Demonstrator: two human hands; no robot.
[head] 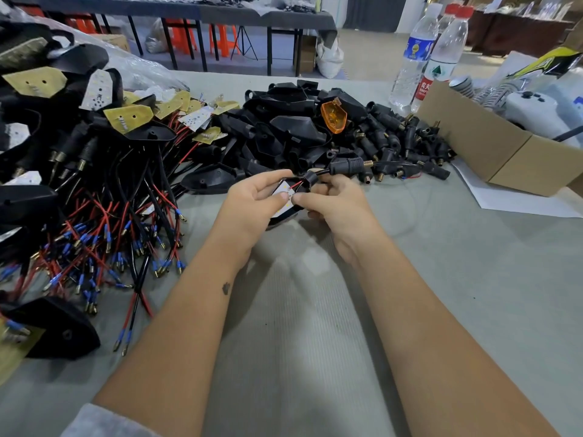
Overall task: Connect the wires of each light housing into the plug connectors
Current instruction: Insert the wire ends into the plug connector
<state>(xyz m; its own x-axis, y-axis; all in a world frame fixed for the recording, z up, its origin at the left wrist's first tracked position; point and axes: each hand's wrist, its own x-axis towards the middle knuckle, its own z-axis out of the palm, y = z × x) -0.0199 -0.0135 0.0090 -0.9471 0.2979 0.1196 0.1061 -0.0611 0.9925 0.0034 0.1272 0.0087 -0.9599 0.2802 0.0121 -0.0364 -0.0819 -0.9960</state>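
Note:
Both hands hold one black light housing [285,212] with a white LED board [284,198] just above the grey table. My left hand [252,200] grips its left side, thumb on the board. My right hand [331,200] pinches the board's right edge and holds the housing's neck. A red and a black wire [296,185] run from the board through the neck into a black ribbed plug connector [347,165] with a brass threaded tip, pointing right.
Wired housings with red and black leads [104,234] are heaped at the left. Empty black housings [284,127], an amber lens [333,116] and loose connectors [407,146] lie behind. A cardboard box [504,152] and water bottles [413,58] stand at the right.

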